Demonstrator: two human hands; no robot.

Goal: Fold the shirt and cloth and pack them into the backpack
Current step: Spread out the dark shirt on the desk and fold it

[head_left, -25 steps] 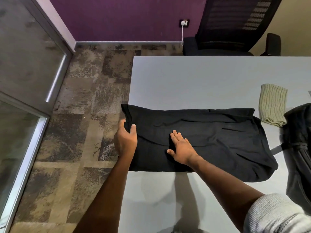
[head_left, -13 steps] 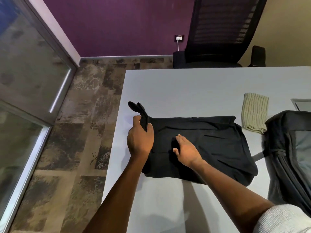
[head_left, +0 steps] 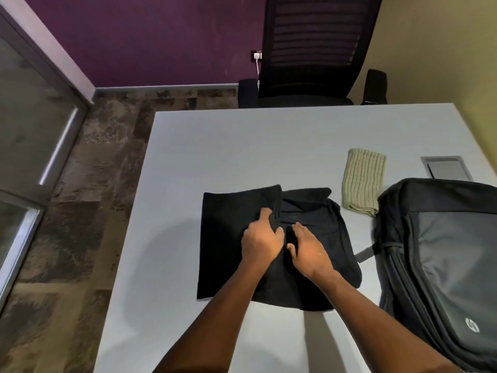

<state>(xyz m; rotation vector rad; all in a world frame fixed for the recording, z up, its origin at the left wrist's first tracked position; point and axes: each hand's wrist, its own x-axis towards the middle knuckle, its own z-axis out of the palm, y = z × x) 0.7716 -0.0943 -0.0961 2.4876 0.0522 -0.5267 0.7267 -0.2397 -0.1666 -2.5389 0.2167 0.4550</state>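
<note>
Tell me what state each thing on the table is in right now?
black shirt: partly folded, left part laid over the middle, flat on the table.
striped cloth: folded, lying untouched.
backpack: lying flat; cannot tell if zipped.
left hand: gripping the folded shirt edge.
right hand: flat, pressing on the shirt.

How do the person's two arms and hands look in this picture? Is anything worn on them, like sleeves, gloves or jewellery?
Both forearms are bare as far as the bottom edge of the frame; no sleeve shows. The left hand and the right hand wear no gloves, and no ring, watch or bracelet is visible on the fingers or wrists. No markings show either.
</note>
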